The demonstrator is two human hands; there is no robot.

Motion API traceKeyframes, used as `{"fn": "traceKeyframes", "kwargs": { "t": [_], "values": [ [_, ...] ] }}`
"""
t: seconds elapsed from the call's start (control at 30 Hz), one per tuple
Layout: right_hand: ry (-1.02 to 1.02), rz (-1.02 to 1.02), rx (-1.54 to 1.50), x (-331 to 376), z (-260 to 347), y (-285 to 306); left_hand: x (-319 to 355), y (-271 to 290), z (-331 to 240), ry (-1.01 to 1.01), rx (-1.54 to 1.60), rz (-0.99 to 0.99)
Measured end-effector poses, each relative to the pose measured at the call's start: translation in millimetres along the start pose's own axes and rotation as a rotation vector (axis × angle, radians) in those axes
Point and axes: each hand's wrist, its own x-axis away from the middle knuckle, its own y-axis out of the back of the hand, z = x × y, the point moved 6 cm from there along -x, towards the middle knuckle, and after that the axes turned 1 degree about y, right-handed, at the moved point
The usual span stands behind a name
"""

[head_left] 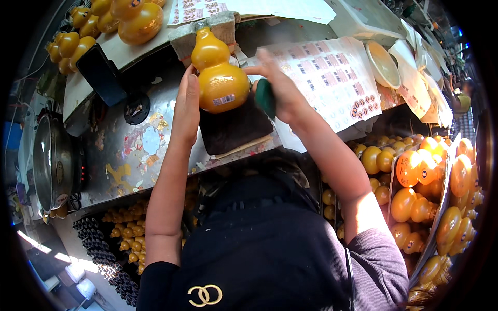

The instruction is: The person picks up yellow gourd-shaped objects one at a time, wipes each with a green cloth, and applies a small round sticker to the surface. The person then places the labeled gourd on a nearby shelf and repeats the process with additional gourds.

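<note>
A glossy yellow gourd [224, 85] with a small barcode label lies neck-away on a dark pad [236, 129], its neck on a grey cloth [182, 44]. My left hand [187, 103] is closed against the gourd's left side, its fingertips partly hidden behind it. On the other side is my right hand [282, 90], slightly blurred, with a finger reaching to the gourd's right edge. A smooth dark green piece [265, 98] is tucked in the right palm; its kind is not clear.
Label sheets [332, 65] spread right of the gourd, near a pale bowl [383, 65]. A phone [101, 75] stands at the left beside a round black base. More gourds [140, 23] sit at the far left, and several fill boxes [415, 202] at the right. A metal pan [52, 163] stands left.
</note>
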Motion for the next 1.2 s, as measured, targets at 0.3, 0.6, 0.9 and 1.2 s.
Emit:
{"fn": "traceKeyframes", "kwargs": {
  "t": [0.3, 0.6, 0.9, 1.2],
  "values": [
    [0.683, -0.042, 0.435, 41.1, 17.0, -21.0, 5.7, -6.7, -2.7, -0.034, -0.146, -0.014],
    [0.896, -0.011, 0.655, 33.5, 59.8, -10.5, 10.7, -1.8, 0.8, -0.042, -0.054, 0.021],
    [1.007, 0.371, 1.224, -10.5, 86.3, -55.8, 14.3, -5.5, -5.3, -0.061, -0.162, 0.072],
    [0.968, 0.446, 1.278, 6.1, 88.6, -69.0, 13.1, -5.6, -4.4, -0.065, -0.149, 0.077]
  ]
}}
